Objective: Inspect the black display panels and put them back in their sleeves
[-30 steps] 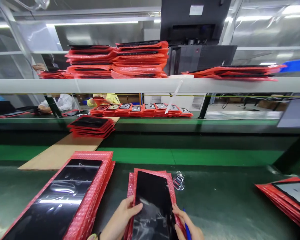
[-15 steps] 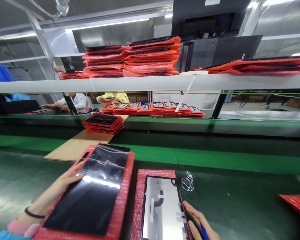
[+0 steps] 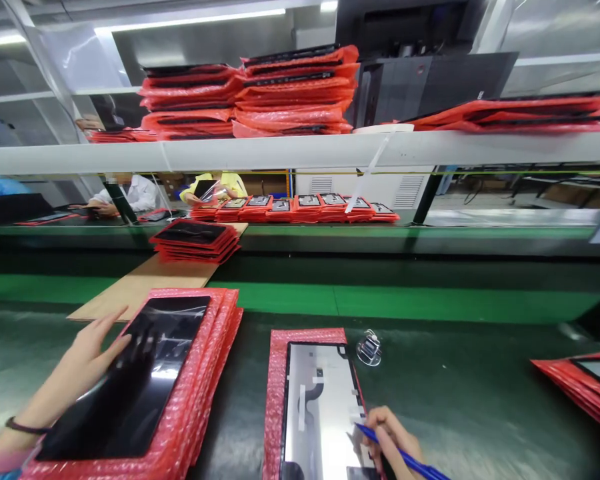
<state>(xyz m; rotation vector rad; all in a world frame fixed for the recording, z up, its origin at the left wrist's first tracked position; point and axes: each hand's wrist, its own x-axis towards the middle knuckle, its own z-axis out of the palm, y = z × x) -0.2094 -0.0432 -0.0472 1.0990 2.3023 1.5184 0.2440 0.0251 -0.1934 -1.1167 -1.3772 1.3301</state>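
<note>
My left hand (image 3: 87, 360) has its fingers spread over the left edge of a glossy black display panel (image 3: 145, 373), which lies face up on a stack of red bubble-wrap sleeves (image 3: 215, 373). Farther right, a second display panel (image 3: 313, 413) shows its silver back, with a dark flex cable and small tape tabs along its right edge. Beneath that one is a red bubble-wrap sleeve (image 3: 276, 373). My right hand (image 3: 395, 440), beside the panel's right edge, grips a blue pen (image 3: 405, 457). The pen's tip is over the silver back; whether it touches is unclear.
A small clear-and-metal item (image 3: 370, 349) sits past the panel. More red sleeves (image 3: 585, 380) lie at the right edge. A sleeve stack (image 3: 195, 241) rests on a brown board (image 3: 140, 283). A shelf (image 3: 280, 153) crosses above; two people work beyond.
The left panel and its sleeve have come down left onto the stack, and my left hand's fingers have spread. My right hand has brought the pen's tip over the silver panel.
</note>
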